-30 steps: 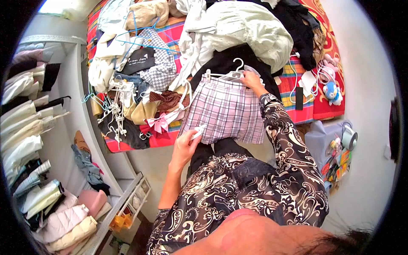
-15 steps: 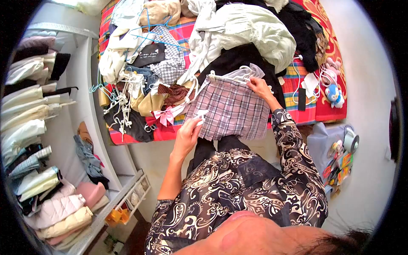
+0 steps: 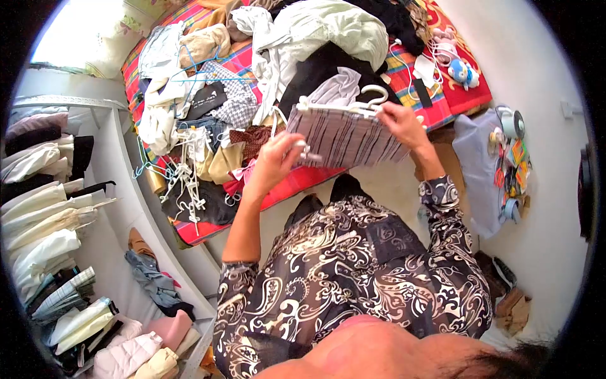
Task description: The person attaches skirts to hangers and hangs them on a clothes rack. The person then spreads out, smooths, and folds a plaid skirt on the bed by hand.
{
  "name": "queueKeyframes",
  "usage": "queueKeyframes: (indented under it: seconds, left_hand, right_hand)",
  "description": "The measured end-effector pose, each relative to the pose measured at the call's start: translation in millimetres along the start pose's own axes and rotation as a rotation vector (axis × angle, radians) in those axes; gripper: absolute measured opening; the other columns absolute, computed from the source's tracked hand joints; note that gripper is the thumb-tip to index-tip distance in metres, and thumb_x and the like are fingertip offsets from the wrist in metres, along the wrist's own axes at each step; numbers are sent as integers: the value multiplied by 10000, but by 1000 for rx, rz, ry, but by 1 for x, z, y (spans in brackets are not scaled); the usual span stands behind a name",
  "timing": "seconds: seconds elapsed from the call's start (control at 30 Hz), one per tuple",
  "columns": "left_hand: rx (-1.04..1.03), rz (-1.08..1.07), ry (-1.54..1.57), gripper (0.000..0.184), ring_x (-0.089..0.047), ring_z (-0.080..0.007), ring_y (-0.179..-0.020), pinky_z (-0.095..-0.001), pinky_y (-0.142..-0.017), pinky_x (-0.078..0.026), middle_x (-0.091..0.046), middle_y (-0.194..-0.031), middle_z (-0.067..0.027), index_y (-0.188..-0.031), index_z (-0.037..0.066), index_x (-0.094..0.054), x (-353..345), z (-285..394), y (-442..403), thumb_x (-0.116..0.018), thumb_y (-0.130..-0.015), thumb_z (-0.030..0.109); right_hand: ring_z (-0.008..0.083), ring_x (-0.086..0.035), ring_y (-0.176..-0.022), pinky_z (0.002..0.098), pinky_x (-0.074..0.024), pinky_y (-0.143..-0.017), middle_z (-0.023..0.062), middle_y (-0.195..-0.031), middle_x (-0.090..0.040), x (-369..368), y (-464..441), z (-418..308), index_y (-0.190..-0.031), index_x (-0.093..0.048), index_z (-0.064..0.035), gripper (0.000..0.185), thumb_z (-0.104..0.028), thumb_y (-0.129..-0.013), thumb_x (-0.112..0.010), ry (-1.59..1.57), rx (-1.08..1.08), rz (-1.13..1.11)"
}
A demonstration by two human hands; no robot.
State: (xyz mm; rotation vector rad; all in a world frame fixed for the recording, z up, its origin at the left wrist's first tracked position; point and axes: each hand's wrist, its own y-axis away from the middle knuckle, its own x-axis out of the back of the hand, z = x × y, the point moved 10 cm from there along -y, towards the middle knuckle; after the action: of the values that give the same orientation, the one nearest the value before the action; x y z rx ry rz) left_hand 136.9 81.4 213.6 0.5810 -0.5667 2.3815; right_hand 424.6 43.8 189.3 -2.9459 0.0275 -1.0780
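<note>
A pinkish-grey plaid skirt (image 3: 347, 136) hangs from a white clip hanger (image 3: 375, 92) held up in front of me. My right hand (image 3: 404, 128) is closed at the right end of the hanger, pinching it with the skirt's top edge. At the skirt's left side, my left hand (image 3: 276, 159) is closed around a small white plastic clip (image 3: 307, 151); part of it is hidden by the fingers. Behind the hanger lies a light grey garment (image 3: 339, 87) on black cloth.
A bed with a checked cover (image 3: 278, 192) bears heaped clothes (image 3: 315, 35) and a tangle of white hangers (image 3: 189, 180). An open wardrobe (image 3: 142, 208) full of garments stands at left. Plush toys (image 3: 464, 74) lie at the bed's right; a grey-blue bin (image 3: 476, 170) stands beside it.
The skirt has been lifted and tilted, so its lower part now hangs away from view. Both hands rose with it, and the hanger's hook now stands up clearly. My view has turned.
</note>
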Motion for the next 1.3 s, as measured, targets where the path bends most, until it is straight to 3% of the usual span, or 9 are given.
queueKeyframes:
  seconds: [0.07,0.33,0.53,0.63,0.73,0.93,1.0,1.03,1.3]
  left_hand:
    - [25,-21,46,140,-660,-292,-794,-366,-709,-511,-652,-872,-146,-1022,-13,-641,5,10,-16,-644,-917,79]
    - [74,-167,123,135,-639,-132,-734,-289,-671,-507,-678,-791,-79,-1010,-2,-643,3,33,-68,-635,-936,109]
    - [-58,-321,172,170,-600,-104,-716,-276,-639,-484,-658,-797,-78,-1006,6,-678,-25,93,-102,-658,-928,155]
    - [-83,-275,112,225,-617,-89,-810,-266,-723,-496,-698,-906,-62,-1086,3,-679,-28,97,-124,-666,-949,182]
    - [-213,-122,-6,227,-585,-119,-768,-289,-688,-467,-670,-873,-66,-1039,22,-709,-18,113,-140,-689,-928,219]
    - [-112,-20,-89,287,-568,-130,-723,-290,-660,-462,-666,-840,-54,-1007,40,-760,-10,66,-162,-730,-896,302]
    - [69,-164,70,322,-610,-151,-674,-314,-636,-495,-688,-787,-73,-1026,32,-749,-24,40,-163,-706,-898,324]
    - [234,-264,142,336,-581,-87,-639,-277,-587,-482,-689,-755,-32,-1049,26,-747,-32,28,-158,-690,-925,333]
    - [153,-277,228,309,-510,-92,-657,-278,-597,-422,-619,-737,-3,-1026,9,-722,-54,-9,-137,-641,-975,303]
  right_hand:
    - [205,-550,-605,357,-438,-590,163,-703,-580,13,5,-1,-925,-618,6,171,-164,-944,-616,6,-52,23]
    - [357,-649,-676,418,-459,-588,210,-722,-609,26,-13,-12,-915,-620,-2,165,-165,-931,-602,68,129,174]
    - [373,-628,-766,440,-464,-686,201,-820,-644,4,-27,-34,-962,-639,3,183,-162,-944,-560,136,299,124]
    - [370,-648,-810,436,-485,-715,209,-848,-653,-6,-27,-50,-988,-644,6,178,-139,-932,-557,153,326,115]
    - [411,-643,-849,489,-517,-719,198,-857,-638,-14,-23,-57,-911,-597,-15,138,-149,-895,-565,215,381,130]
    - [403,-647,-867,490,-517,-723,192,-869,-641,-14,-17,-72,-916,-582,-22,135,-154,-920,-553,243,387,83]
    - [393,-659,-861,486,-521,-723,192,-864,-649,-11,-13,-78,-962,-593,-29,147,-166,-942,-543,232,411,113]
    - [391,-665,-853,484,-522,-723,194,-855,-653,-10,-13,-77,-990,-598,-34,152,-171,-947,-546,221,405,116]
    - [385,-679,-785,447,-523,-686,202,-792,-658,3,-13,-76,-1132,-560,-63,204,-117,-936,-585,30,273,134]
